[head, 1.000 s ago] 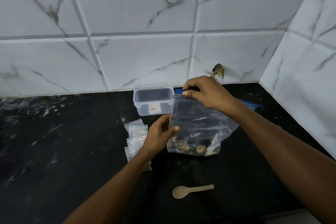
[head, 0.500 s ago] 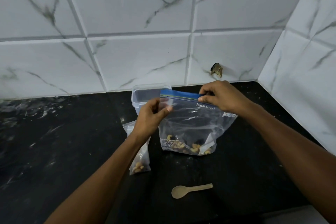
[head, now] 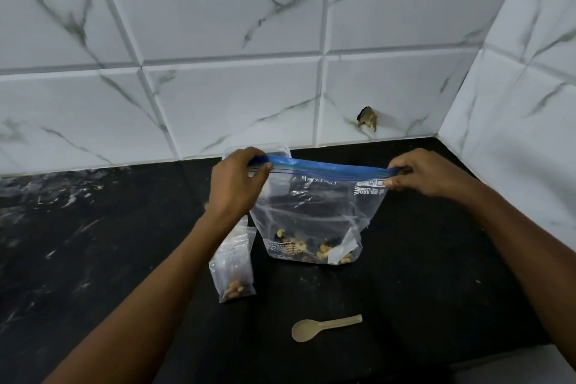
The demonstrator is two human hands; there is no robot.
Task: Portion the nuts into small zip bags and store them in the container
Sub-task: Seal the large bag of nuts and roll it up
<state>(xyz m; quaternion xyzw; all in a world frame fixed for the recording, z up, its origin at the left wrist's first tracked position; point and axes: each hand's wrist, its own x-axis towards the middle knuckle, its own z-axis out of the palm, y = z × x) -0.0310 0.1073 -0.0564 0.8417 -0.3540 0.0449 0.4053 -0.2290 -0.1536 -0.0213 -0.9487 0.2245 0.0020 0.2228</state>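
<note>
A large clear zip bag (head: 314, 212) with a blue seal strip stands upright on the black counter, with mixed nuts (head: 311, 248) lying in its bottom. My left hand (head: 237, 184) pinches the left end of the seal strip. My right hand (head: 420, 173) pinches the right end, so the top is stretched flat between them. Small zip bags (head: 232, 268) holding nuts lie just left of the big bag, partly under my left forearm. The clear plastic container (head: 282, 148) stands behind the big bag against the wall, mostly hidden.
A small beige spoon (head: 324, 326) lies on the black counter (head: 93, 243) in front of the bag. White marble tiles form the back wall and the right wall, meeting in a corner at the right. A hole (head: 367, 118) shows in the back tile.
My left hand rose from the bag's side to the left end of the seal. My right hand slid rightward along the strip, and the bag top is now pulled straight.
</note>
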